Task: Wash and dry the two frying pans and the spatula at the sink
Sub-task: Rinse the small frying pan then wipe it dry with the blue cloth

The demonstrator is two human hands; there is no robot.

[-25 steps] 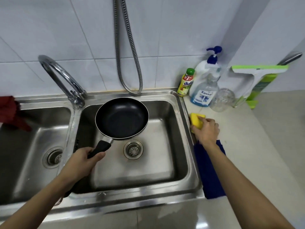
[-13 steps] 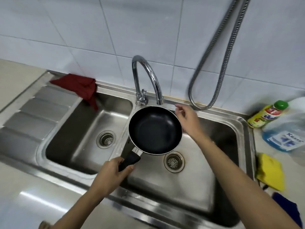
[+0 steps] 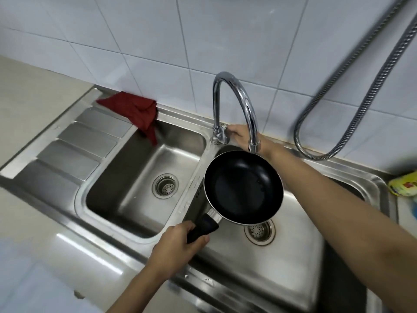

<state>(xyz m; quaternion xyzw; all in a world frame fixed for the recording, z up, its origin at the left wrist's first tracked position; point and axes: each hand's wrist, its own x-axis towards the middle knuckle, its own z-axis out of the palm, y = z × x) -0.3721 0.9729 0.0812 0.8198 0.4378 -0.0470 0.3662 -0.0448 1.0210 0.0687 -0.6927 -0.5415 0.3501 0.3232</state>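
Note:
A black frying pan (image 3: 243, 186) hangs level over the right basin of the steel double sink (image 3: 203, 154), just below the spout of the chrome tap (image 3: 234, 98). My left hand (image 3: 178, 247) grips the pan's black handle at the sink's front edge. My right hand (image 3: 241, 135) reaches behind the pan to the tap's base, fingers curled round the tap handle. No water runs from the spout. The second pan and the spatula are not in view.
A red cloth (image 3: 135, 111) drapes over the back rim of the left basin. A ribbed draining board (image 3: 74, 145) lies to the left. A metal shower hose (image 3: 352, 98) loops down the tiled wall. A yellow-labelled bottle (image 3: 404, 184) shows at the right edge.
My right hand left the yellow sponge on the right counter, crossed over the pan and took hold of the tap handle. My view swung left. The left hand kept the pan over the right basin.

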